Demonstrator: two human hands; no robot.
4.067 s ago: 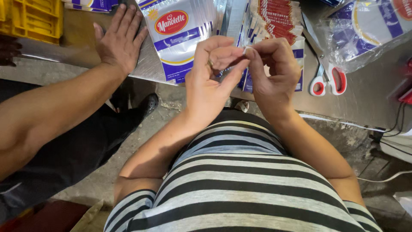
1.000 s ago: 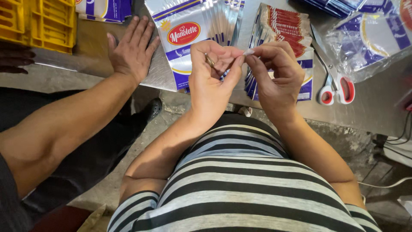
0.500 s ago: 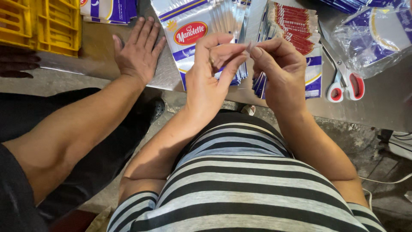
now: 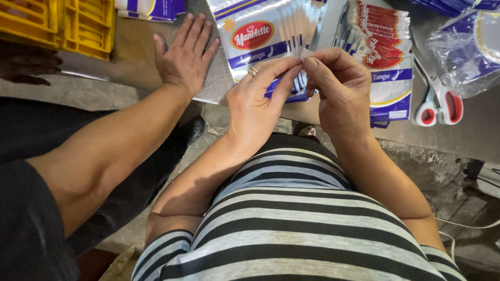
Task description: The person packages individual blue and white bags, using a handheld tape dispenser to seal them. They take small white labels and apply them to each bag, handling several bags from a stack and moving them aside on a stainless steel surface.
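Table (image 4: pixel 484 130): grey metal surface running across the top of the view, carrying everything below.
Yellow crate (image 4: pixel 62 23): far left corner of the table, well apart from the work.
Co-worker's hand (image 4: pixel 185 54): flat, palm down on the table, fingers spread, just left of the packet stack.
Packet stack (image 4: pixel 260 36): glossy white-and-blue packets with a red oval, fanned directly beyond the wearer's hands; a second fan (image 4: pixel 383 57) lies to the right.
Scissors (image 4: pixel 437 101): red-handled, near the right fan, untouched.
Left hand (image 4: pixel 258 104): raised over the table edge, fingertips pinched narrow on the small pale slip (image 4: pixel 304 52).
Right hand (image 4: pixel 341 88): likewise pinched on that slip from the other side; both are equally near.
Change: against half a second ago, the hands sit a little higher, closer over the stack; the co-worker's hand has kept its place.
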